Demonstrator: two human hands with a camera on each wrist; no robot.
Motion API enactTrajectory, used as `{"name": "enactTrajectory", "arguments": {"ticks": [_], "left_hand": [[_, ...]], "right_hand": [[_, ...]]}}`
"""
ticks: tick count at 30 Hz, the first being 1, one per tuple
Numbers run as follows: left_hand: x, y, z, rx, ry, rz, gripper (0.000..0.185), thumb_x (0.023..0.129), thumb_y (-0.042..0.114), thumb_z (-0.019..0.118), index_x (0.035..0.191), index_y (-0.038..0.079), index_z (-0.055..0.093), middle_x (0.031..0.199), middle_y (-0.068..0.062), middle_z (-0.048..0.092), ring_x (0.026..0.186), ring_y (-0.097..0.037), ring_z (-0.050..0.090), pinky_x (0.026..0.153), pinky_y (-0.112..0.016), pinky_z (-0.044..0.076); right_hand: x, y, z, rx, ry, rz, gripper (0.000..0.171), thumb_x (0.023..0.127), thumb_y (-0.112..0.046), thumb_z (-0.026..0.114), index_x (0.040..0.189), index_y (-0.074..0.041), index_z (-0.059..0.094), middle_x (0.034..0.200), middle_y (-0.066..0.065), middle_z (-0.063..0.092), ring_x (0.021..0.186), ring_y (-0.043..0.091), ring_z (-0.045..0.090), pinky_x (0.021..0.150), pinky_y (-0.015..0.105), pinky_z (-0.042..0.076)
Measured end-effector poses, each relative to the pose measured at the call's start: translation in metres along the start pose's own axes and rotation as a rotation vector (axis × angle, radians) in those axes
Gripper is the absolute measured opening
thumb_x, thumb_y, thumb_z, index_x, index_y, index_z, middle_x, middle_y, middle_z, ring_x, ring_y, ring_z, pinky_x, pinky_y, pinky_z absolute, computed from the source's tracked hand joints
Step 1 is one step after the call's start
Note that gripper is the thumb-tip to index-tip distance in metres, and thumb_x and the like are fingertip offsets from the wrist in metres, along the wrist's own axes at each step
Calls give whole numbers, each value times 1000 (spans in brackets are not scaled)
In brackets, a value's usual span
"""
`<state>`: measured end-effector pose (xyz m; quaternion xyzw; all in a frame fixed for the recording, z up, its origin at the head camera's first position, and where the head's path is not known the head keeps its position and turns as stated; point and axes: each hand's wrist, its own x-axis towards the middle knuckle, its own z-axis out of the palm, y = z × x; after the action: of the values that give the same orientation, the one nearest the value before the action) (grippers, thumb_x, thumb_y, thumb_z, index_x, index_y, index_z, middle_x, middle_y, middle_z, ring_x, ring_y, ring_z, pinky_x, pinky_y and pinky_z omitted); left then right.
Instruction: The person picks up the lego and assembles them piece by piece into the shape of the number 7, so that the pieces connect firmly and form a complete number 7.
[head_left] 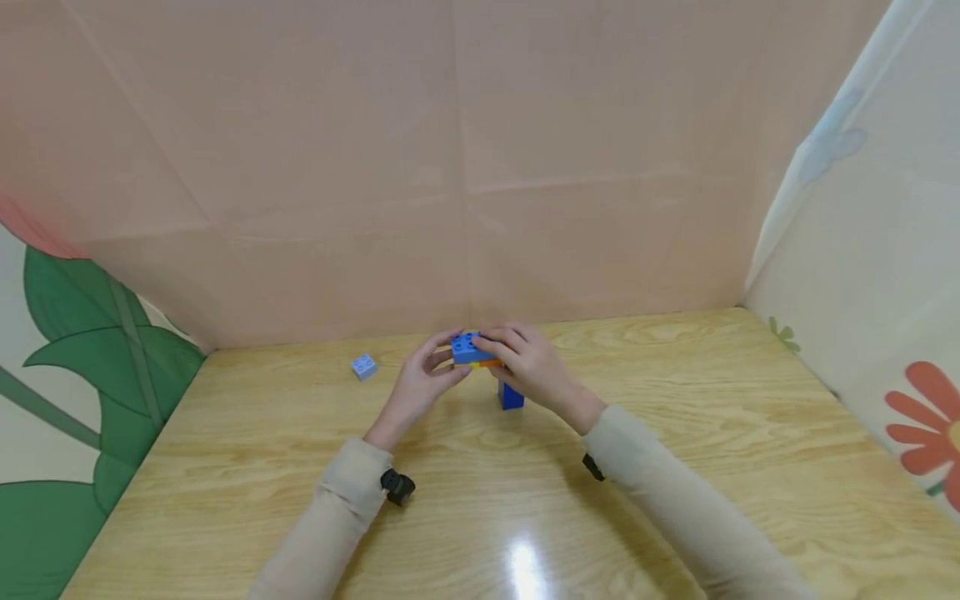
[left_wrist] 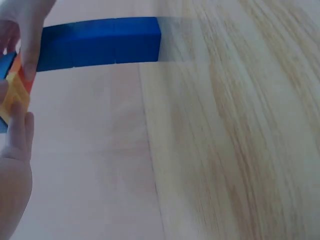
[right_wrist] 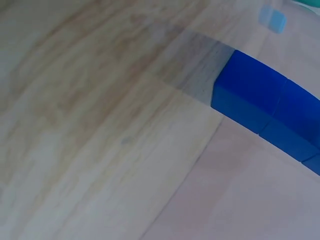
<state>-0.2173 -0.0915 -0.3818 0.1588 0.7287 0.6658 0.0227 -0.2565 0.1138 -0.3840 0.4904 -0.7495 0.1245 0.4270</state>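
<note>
Above the table, both hands hold a small stack of toy building bricks, with a blue studded brick [head_left: 466, 347] on top. Under it show a yellow brick [left_wrist: 17, 94] and an orange brick [head_left: 490, 362]. My left hand [head_left: 426, 379] grips the left end, its fingertips against the yellow brick in the left wrist view. From the right, my right hand [head_left: 534, 367] lays fingers over the blue brick, with its thumb low near the orange one. A tower of dark blue bricks [left_wrist: 100, 42] stands upright on the table below the right hand, its top hidden by the hands in the head view.
A light blue brick [head_left: 364, 367] lies on the wooden table [head_left: 247, 467], left of the hands. Behind the table's far edge hangs a plain pinkish-brown sheet [head_left: 337, 167]. Printed sheets with leaves and a red flower [head_left: 930, 425] flank the sides.
</note>
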Motion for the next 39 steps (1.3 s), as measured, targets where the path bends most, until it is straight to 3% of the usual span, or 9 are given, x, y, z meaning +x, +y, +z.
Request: {"name": "enactTrajectory", "arguments": {"ticks": [5, 7, 15, 20, 24, 27, 31, 36, 39], "left_hand": [[-2, -1, 8, 137, 74, 80, 53, 87, -2, 65, 136, 9, 51, 138, -15, 44, 127, -35, 51, 99, -40, 51], [-3, -3, 10, 245, 95, 159, 51, 86, -3, 66, 134, 7, 52, 134, -18, 45, 123, -36, 54, 95, -39, 53], [-3, -7, 13, 815, 181, 596, 55, 77, -7, 74, 127, 1, 54, 126, -24, 49, 99, -31, 67, 79, -26, 59], [-3, -9, 9, 1062, 229, 741, 53, 77, 4, 77, 125, 3, 56, 124, -17, 54, 85, -22, 71, 66, -21, 58], [-1, -11, 7, 1234, 280, 855, 49, 78, 12, 78, 122, 2, 58, 120, -14, 59, 83, -20, 71, 65, -20, 58], [0, -14, 6, 1303, 302, 921, 52, 76, 14, 79, 122, 4, 57, 119, -14, 61, 85, -20, 71, 65, -21, 58], [2, -15, 6, 1325, 314, 978, 58, 73, 14, 81, 124, 7, 56, 119, -14, 61, 87, -21, 71, 64, -22, 57], [5, -16, 6, 1370, 363, 1057, 56, 69, 16, 83, 120, 8, 61, 116, -11, 64, 105, -25, 66, 88, -29, 56], [6, -15, 6, 1403, 369, 1092, 54, 69, 18, 83, 117, 6, 64, 113, -8, 65, 108, -24, 63, 95, -30, 53]], "right_hand": [[0, -3, 3, -29, 46, 5, 55, 62, -9, 88, 112, -4, 66, 105, 11, 66, 91, 25, 62, 78, 34, 56], [0, -5, 4, -40, 62, 6, 56, 61, -8, 88, 111, -3, 65, 105, 12, 67, 91, 26, 62, 77, 33, 56], [-6, -8, 9, -85, 95, 12, 64, 56, -6, 91, 110, 2, 57, 109, 14, 64, 96, 26, 60, 82, 33, 55], [-8, -8, 10, -65, 105, 10, 62, 57, -5, 89, 110, 3, 57, 109, 15, 63, 97, 27, 60, 83, 34, 54], [-7, -8, 10, -47, 114, 1, 60, 58, -3, 88, 110, 3, 58, 109, 16, 64, 99, 27, 60, 85, 34, 54], [-7, -9, 10, -48, 120, -4, 57, 59, -2, 87, 108, 4, 59, 108, 16, 64, 99, 28, 61, 84, 33, 54], [-6, -9, 10, -52, 126, 1, 59, 57, -1, 88, 107, 5, 57, 107, 17, 63, 96, 27, 61, 81, 32, 55], [-6, -9, 9, -21, 141, 18, 64, 54, 1, 89, 107, 6, 54, 107, 18, 61, 92, 28, 61, 78, 32, 55], [-6, -9, 9, -37, 144, 14, 62, 54, 0, 89, 105, 7, 55, 106, 18, 62, 92, 28, 61, 79, 31, 56]]}}
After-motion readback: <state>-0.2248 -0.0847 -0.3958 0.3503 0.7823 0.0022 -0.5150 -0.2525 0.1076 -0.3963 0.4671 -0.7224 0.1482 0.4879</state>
